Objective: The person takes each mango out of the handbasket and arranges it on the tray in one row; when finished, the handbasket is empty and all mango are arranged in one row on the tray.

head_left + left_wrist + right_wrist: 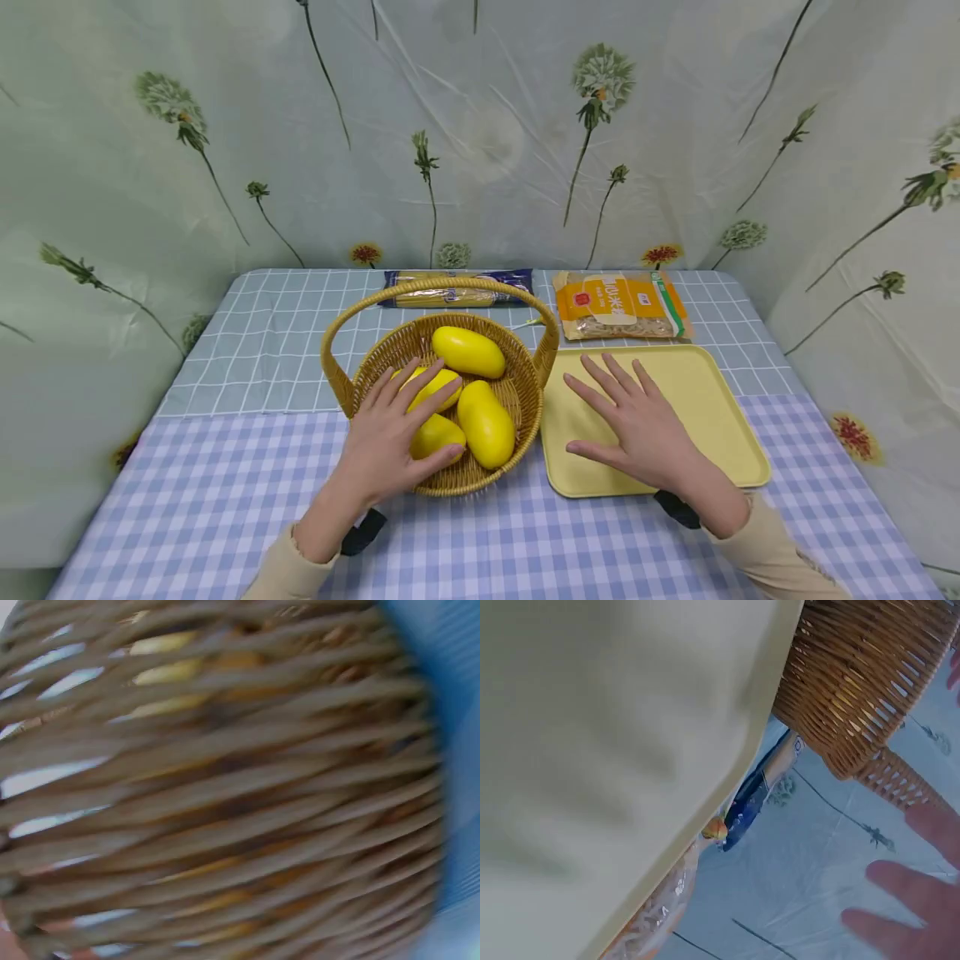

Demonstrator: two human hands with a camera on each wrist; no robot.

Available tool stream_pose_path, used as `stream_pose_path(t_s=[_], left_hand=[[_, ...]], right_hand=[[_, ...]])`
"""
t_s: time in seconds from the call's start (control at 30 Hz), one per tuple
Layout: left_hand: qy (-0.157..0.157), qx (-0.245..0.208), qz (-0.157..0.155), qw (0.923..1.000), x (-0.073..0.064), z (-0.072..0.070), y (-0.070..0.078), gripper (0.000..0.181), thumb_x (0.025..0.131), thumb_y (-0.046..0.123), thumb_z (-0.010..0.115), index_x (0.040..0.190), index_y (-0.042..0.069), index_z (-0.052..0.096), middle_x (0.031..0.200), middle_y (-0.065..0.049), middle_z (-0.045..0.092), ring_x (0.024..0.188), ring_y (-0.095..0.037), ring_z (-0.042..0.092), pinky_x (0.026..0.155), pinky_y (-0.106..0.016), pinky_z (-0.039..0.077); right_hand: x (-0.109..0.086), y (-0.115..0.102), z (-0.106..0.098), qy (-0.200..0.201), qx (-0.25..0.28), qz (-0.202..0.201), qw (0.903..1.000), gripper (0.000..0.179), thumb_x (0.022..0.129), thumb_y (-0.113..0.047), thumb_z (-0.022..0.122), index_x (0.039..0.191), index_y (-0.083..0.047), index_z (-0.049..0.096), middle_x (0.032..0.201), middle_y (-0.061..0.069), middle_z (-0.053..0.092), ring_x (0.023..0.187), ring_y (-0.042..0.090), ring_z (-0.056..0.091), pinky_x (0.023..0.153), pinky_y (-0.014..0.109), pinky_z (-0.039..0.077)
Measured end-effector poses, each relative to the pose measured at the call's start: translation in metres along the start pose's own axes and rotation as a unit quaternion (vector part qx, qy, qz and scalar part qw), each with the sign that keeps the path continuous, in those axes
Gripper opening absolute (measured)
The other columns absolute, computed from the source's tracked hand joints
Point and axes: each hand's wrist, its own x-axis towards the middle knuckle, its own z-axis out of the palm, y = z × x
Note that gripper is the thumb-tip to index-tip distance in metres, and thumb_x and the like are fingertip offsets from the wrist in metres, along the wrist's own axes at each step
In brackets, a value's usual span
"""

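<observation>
My left hand (386, 442) is spread over the near left part of a round wicker basket (528, 417) with a tall arched handle. Inside lie several yellow mangoes (486, 425); the fingers overlap two of them in the head view. Woven basket wall (225, 765) fills the blurred left wrist view. Fingers apart, my right hand (645, 425) hovers over a pale yellow rectangular tray (697, 375) right of the basket. Both hands hold nothing. The right wrist view shows the tray's rim (769, 712), the basket (847, 682) and the right fingers (907, 889).
Behind the basket lies a dark blue pack of noodles (457, 287). An orange food bag (622, 307) sits behind the tray. A checked tablecloth (225, 483) covers the table, and a curtain with dandelion prints (495, 125) hangs around it.
</observation>
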Motion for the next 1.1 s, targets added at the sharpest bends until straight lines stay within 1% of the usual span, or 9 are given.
stream_pose_path(t_s=[0.07,0.1,0.23,0.33,0.43,0.57,0.67,0.83,1.1], left_hand=[[0.113,-0.043,0.021,0.9925,-0.005,0.001,-0.001,0.054,0.091,0.053,0.051,0.128,0.015,0.06,0.129,-0.008,0.056,0.119,-0.032,0.049,0.097,-0.048,0.036],[0.174,-0.064,0.034,0.9821,-0.007,0.002,-0.002,0.048,0.091,0.047,0.054,0.119,0.01,0.065,0.119,-0.011,0.062,0.108,-0.033,0.056,0.091,-0.045,0.04],[0.385,-0.116,0.048,0.9141,-0.012,0.005,-0.005,0.033,0.087,0.03,0.064,0.086,-0.002,0.068,0.083,-0.017,0.063,0.073,-0.031,0.056,0.072,-0.032,0.043],[0.461,-0.159,-0.017,0.8727,-0.016,0.003,-0.005,0.037,0.085,0.026,0.067,0.08,-0.009,0.057,0.076,-0.019,0.052,0.072,-0.026,0.048,0.073,-0.026,0.037],[0.45,-0.235,-0.119,0.8534,-0.021,0.0,-0.006,0.039,0.082,0.013,0.068,0.092,-0.017,0.046,0.09,-0.018,0.047,0.084,-0.023,0.046,0.078,-0.027,0.035],[0.36,-0.345,-0.24,0.833,-0.024,0.002,-0.017,0.046,0.081,-0.007,0.063,0.118,-0.018,0.038,0.113,-0.02,0.046,0.101,-0.024,0.047,0.086,-0.026,0.037],[0.293,-0.407,-0.293,0.8142,-0.027,0.01,-0.032,0.044,0.085,-0.011,0.06,0.126,-0.014,0.043,0.121,-0.027,0.049,0.107,-0.028,0.049,0.086,-0.022,0.04],[0.278,-0.461,-0.304,0.7859,-0.031,0.027,-0.055,0.025,0.089,-0.008,0.059,0.112,-0.016,0.052,0.116,-0.024,0.058,0.109,-0.024,0.055,0.09,-0.022,0.043],[0.291,-0.486,-0.303,0.7668,-0.034,0.034,-0.061,0.016,0.089,-0.007,0.06,0.096,-0.016,0.05,0.112,-0.018,0.061,0.111,-0.024,0.055,0.091,-0.024,0.043]], right_hand=[[0.001,-0.003,0.001,0.043,0.017,-0.02,0.9987,0.067,0.088,-0.063,0.05,0.136,-0.017,0.052,0.142,0.01,0.045,0.13,0.033,0.038,0.103,0.053,0.028],[0.002,-0.005,0.002,0.065,0.03,-0.029,0.997,0.062,0.089,-0.06,0.051,0.131,-0.015,0.057,0.137,0.01,0.05,0.126,0.031,0.045,0.1,0.051,0.035],[0.008,-0.014,0.004,0.136,0.087,-0.067,0.9846,0.047,0.092,-0.049,0.056,0.116,-0.011,0.067,0.116,0.006,0.064,0.103,0.023,0.062,0.08,0.042,0.051],[0.017,-0.021,0.007,0.171,0.134,-0.093,0.9717,0.036,0.092,-0.039,0.06,0.109,-0.009,0.07,0.107,0.003,0.067,0.094,0.018,0.065,0.074,0.037,0.054],[0.027,-0.027,0.008,0.187,0.18,-0.111,0.9593,0.028,0.092,-0.031,0.063,0.106,-0.008,0.07,0.102,0.0,0.068,0.092,0.015,0.065,0.075,0.033,0.053],[0.039,-0.036,0.009,0.175,0.233,-0.121,0.9488,0.021,0.089,-0.021,0.068,0.106,-0.008,0.068,0.099,-0.001,0.067,0.089,0.014,0.064,0.077,0.028,0.052],[0.049,-0.044,0.009,0.141,0.271,-0.109,0.9459,0.022,0.087,-0.016,0.069,0.108,-0.008,0.068,0.1,-0.002,0.067,0.087,0.016,0.064,0.078,0.026,0.051],[0.062,-0.055,0.007,0.088,0.297,-0.077,0.9478,0.025,0.088,-0.019,0.069,0.111,-0.008,0.067,0.103,-0.001,0.067,0.088,0.016,0.063,0.075,0.029,0.052],[0.085,-0.065,0.002,-0.034,0.273,-0.006,0.9614,0.037,0.093,-0.031,0.062,0.12,-0.005,0.062,0.111,0.009,0.066,0.098,0.023,0.062,0.082,0.036,0.05]])
